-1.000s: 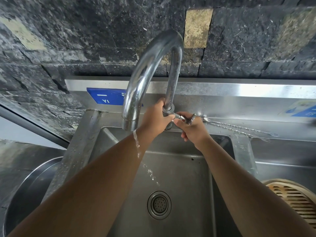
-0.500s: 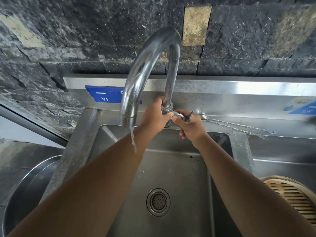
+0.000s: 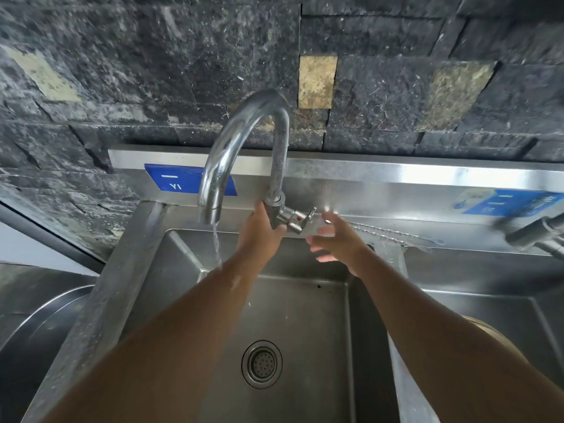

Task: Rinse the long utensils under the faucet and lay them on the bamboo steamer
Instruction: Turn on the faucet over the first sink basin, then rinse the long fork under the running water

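A curved chrome faucet (image 3: 244,132) rises over the steel sink (image 3: 305,315), and a thin stream of water falls from its spout. My left hand (image 3: 259,233) grips the faucet's base below the collar. My right hand (image 3: 332,239) hovers open just right of the valve handle (image 3: 297,219), off it. Two long twisted metal utensils (image 3: 393,235) with small forked ends lie on the sink's back ledge, right of my right hand. The bamboo steamer (image 3: 488,331) shows only as a sliver behind my right forearm.
A drain strainer (image 3: 262,364) sits in the basin floor. A large steel bowl (image 3: 39,331) stands at the lower left. A second tap (image 3: 534,233) juts in at the right edge. Dark stone wall rises behind the steel backsplash.
My right hand has let go of the valve handle and opened beside it. The view has tilted up. Water still runs in a thin stream.
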A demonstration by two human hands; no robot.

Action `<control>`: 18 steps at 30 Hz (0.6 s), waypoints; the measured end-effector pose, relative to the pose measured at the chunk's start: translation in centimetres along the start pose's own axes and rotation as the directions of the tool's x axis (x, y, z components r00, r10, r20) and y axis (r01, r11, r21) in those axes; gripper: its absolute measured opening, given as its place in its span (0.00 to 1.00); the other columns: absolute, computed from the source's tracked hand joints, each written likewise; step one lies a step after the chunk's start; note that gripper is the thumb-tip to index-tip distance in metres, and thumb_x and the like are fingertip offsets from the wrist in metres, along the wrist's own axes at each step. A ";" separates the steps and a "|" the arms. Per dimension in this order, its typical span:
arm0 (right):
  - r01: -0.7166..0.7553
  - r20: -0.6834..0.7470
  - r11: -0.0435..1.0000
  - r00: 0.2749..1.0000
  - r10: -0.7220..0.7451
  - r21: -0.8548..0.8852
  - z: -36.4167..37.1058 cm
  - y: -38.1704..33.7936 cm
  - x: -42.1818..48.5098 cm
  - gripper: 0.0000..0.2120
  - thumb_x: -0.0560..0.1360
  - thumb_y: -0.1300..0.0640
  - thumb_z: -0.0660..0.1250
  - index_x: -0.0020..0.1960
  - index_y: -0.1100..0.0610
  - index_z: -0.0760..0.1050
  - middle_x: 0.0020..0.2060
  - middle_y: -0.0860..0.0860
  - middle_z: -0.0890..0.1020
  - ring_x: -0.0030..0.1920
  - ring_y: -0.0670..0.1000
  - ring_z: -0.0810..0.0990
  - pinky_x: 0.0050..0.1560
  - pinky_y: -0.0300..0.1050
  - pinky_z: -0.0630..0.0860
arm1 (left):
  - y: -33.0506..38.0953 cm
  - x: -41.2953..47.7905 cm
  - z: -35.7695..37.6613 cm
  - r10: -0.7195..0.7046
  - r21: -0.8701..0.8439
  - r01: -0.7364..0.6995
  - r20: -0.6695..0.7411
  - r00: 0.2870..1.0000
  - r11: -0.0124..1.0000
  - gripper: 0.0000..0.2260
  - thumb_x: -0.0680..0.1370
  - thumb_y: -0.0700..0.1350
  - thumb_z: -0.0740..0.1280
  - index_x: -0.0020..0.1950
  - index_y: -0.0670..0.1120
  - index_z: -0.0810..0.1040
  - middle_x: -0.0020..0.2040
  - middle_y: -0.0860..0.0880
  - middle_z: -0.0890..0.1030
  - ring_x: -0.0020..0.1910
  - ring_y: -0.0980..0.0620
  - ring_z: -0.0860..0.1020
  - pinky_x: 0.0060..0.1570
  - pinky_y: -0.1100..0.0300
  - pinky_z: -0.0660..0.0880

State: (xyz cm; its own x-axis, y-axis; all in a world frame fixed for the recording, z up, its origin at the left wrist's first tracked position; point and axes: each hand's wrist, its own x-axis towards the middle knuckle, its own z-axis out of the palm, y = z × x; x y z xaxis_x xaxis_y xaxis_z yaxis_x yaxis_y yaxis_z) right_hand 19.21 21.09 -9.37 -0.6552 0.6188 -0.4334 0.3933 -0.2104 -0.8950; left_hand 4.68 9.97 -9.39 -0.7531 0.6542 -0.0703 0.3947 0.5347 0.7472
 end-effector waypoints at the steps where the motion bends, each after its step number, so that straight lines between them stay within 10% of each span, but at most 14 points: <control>1: 0.003 -0.005 0.999 1.000 -0.003 -0.040 -0.9 0.4 -0.5 0.29 0.74 0.66 0.73 0.70 0.53 0.66 0.60 0.57 0.75 0.42 0.54 0.81 0.40 0.47 0.81 | 0.1 -0.7 0.6 -0.022 -0.008 0.022 -0.021 1.000 1.000 0.22 0.74 0.42 0.70 0.66 0.43 0.68 0.58 0.44 0.80 0.55 0.43 0.79 0.49 0.52 0.74; 9: 0.008 -0.248 0.816 0.951 -0.185 -0.578 -7.8 3.1 -0.4 0.24 0.73 0.57 0.73 0.68 0.51 0.74 0.58 0.51 0.82 0.52 0.55 0.83 0.55 0.49 0.79 | 2.4 -5.7 8.3 -0.224 0.055 0.224 0.002 0.975 0.973 0.30 0.76 0.38 0.64 0.75 0.37 0.55 0.69 0.38 0.64 0.65 0.36 0.70 0.66 0.45 0.69; 18: -0.024 -0.200 0.576 0.949 -0.245 -0.817 -12.7 3.2 2.1 0.11 0.75 0.62 0.67 0.56 0.57 0.80 0.54 0.56 0.83 0.54 0.57 0.81 0.54 0.48 0.78 | 2.7 -5.4 12.7 0.111 0.450 -0.210 0.236 0.965 0.868 0.35 0.77 0.42 0.64 0.80 0.50 0.50 0.81 0.47 0.46 0.79 0.44 0.46 0.73 0.41 0.58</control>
State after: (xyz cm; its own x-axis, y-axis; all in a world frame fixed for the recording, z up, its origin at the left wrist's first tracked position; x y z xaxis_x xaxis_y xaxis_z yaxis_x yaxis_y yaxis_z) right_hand 27.30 31.33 -11.78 -0.5884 0.7902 -0.1711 0.7695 0.4823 -0.4186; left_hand 16.44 14.68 -15.39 -0.5587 0.8173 -0.1412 0.7377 0.5674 0.3657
